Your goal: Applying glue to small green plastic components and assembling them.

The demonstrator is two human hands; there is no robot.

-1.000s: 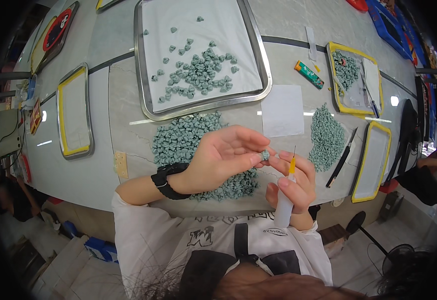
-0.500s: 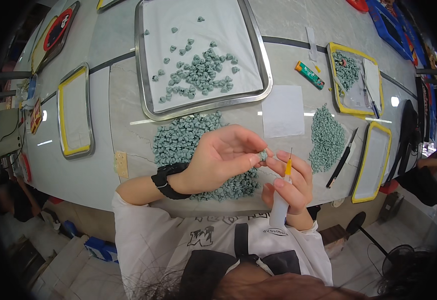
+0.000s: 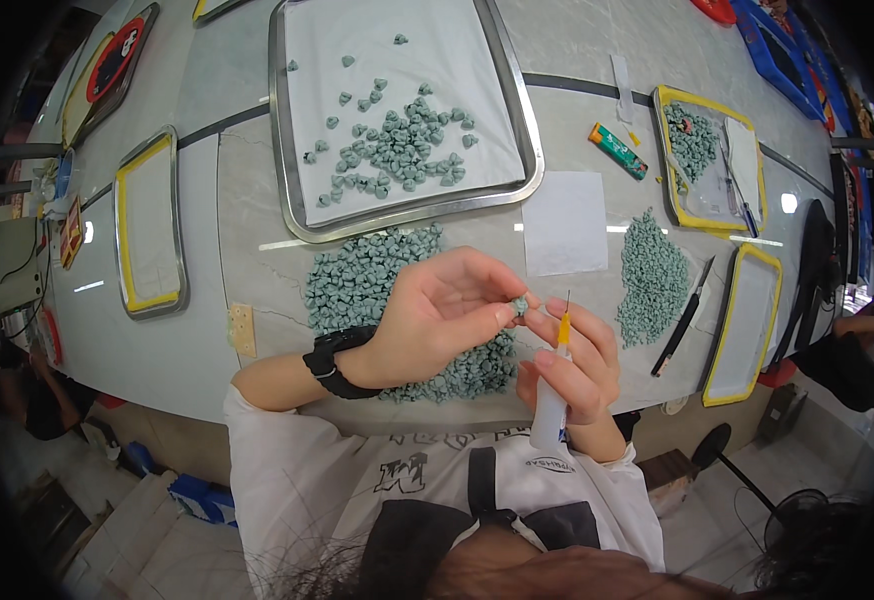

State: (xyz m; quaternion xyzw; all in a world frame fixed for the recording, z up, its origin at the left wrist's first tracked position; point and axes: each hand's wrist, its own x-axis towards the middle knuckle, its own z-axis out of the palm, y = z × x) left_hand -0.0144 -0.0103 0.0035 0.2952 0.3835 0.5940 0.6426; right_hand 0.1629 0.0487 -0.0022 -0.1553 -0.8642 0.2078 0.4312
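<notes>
Between thumb and fingertips, my left hand (image 3: 449, 312) pinches a small grey-green piece (image 3: 519, 306). My right hand (image 3: 579, 362) is wrapped round a white glue bottle (image 3: 550, 410) with a yellow tip and a thin needle pointing up. Its fingertips come close to the piece; whether they touch it I cannot tell. Under my left hand and wrist spreads a large pile of similar grey-green pieces (image 3: 362, 280), partly hidden by my forearm. Beyond it, a metal tray (image 3: 412, 212) lined with white paper holds many scattered pieces.
Right of my hands lie a heap of smaller green pieces (image 3: 654, 275), a black-handled craft knife (image 3: 679, 335) and a white paper sheet (image 3: 564, 222). Farther right are a yellow-rimmed tray (image 3: 702, 222) and a green box (image 3: 617, 150). Another yellow-rimmed tray (image 3: 125, 240) is at left.
My right hand and the glue bottle have shifted slightly left and up. The pinched piece has moved a little left and up, with my left hand otherwise nearly still.
</notes>
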